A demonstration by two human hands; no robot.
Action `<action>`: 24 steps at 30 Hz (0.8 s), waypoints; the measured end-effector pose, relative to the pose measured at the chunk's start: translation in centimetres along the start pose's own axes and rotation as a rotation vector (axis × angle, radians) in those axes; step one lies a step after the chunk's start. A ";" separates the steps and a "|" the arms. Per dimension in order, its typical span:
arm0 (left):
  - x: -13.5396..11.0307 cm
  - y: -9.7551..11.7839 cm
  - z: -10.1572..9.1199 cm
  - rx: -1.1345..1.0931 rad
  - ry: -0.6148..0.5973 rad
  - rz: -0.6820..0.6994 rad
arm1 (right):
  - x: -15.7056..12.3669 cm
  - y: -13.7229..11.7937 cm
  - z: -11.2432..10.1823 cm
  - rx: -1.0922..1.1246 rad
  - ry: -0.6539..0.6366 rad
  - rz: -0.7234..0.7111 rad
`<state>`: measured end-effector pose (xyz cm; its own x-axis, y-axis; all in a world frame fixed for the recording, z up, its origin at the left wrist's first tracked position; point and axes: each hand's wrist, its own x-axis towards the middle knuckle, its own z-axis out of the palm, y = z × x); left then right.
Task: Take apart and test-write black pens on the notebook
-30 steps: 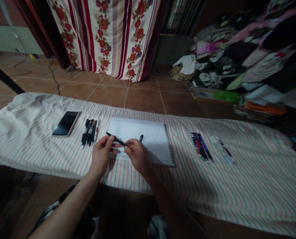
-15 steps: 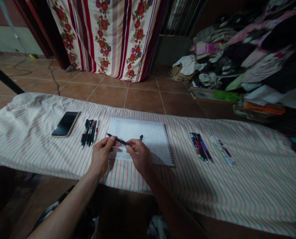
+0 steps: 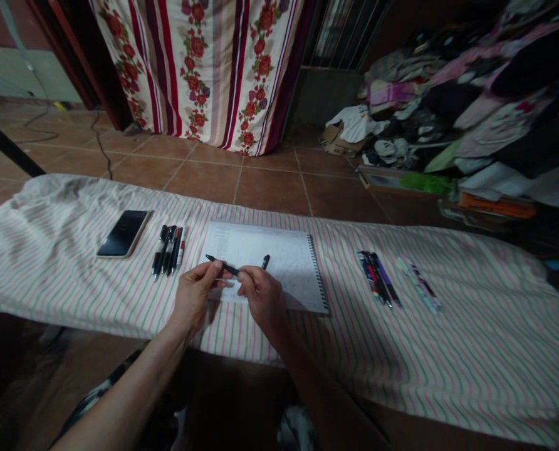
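Observation:
My left hand (image 3: 193, 295) and my right hand (image 3: 262, 295) are both closed on a black pen (image 3: 222, 265), held level just above the near edge of a spiral notebook (image 3: 279, 258). The left fingers pinch the pen's middle. The right fingers grip its other end. A dark pen cap (image 3: 266, 260) pokes up behind my right hand; I cannot tell whether the hand holds it. The notebook lies open on a striped cloth (image 3: 449, 338).
Left of the notebook lie several black pens (image 3: 168, 249) and a dark phone (image 3: 123, 233). To the right lie a bunch of coloured pens (image 3: 378, 277) and a pale pen (image 3: 419, 283). Beyond are tiled floor, a floral curtain (image 3: 204, 69) and a heap of clothes (image 3: 472, 100).
Both hands have shifted a little to the right and away from me with the pen. Everything on the cloth has stayed put.

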<state>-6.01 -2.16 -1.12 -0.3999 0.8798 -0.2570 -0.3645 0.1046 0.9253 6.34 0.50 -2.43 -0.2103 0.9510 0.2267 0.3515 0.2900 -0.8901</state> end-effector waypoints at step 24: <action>-0.3 -0.3 0.8 -0.144 0.005 -0.091 | -0.9 -0.7 0.1 0.038 -0.056 0.131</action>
<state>-5.11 -2.12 -1.09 -0.3640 0.8673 -0.3395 -0.5159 0.1157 0.8488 6.21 -0.52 -2.02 -0.2161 0.9726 0.0858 0.3443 0.1582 -0.9254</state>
